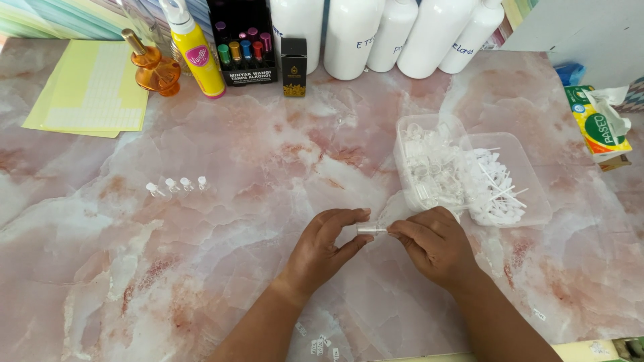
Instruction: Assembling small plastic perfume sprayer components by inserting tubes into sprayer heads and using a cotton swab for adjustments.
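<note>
My left hand (pixel 329 245) and my right hand (pixel 435 243) meet over the pink marble tabletop (pixel 201 268). Between their fingertips they hold a small clear vial (pixel 371 230) lying sideways. Just beyond my right hand stand two clear plastic tubs: the left tub (pixel 429 167) holds several clear vials, the right tub (pixel 530 194) holds white sprayer tops with thin tubes. Several small clear vials (pixel 176 186) stand in a row on the table to the left, well apart from my hands.
Along the back edge stand white bottles (pixel 376 33), a black display box of small coloured bottles (pixel 243 43), a small black box (pixel 294 66), a yellow spray bottle (pixel 196 50) and an orange glass bottle (pixel 153 67). Yellow label sheets (pixel 94 94) lie back left. A tissue pack (pixel 600 124) sits right.
</note>
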